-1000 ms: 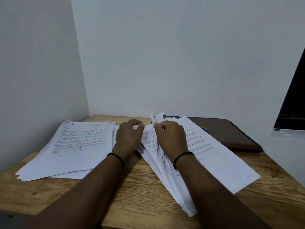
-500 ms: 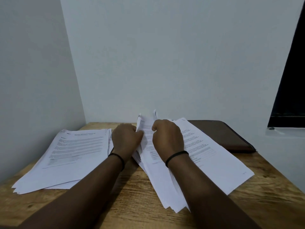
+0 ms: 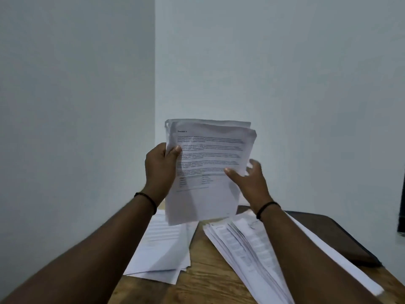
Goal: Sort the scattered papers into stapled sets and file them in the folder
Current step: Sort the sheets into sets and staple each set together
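Observation:
I hold a thin set of printed sheets [image 3: 208, 167] upright in the air in front of the wall corner. My left hand [image 3: 160, 170] grips its left edge, thumb on the front page. My right hand [image 3: 252, 183] pinches the lower right edge, thumb in front and blurred fingers behind. Below, a flat pile of papers [image 3: 162, 244] lies at the left of the wooden table [image 3: 210, 275]. A thicker fanned pile [image 3: 247, 244] lies to its right, partly under my right forearm. The brown folder [image 3: 328, 235] lies shut at the far right, its near edge under the fanned pile.
Grey walls meet in a corner just behind the table. A dark window frame [image 3: 402, 205] shows at the right edge. Bare wood shows between the two piles and along the front edge.
Both hands have left the fanned pile and risen with a set of sheets, which is now upright above the table. The camera has tilted upward.

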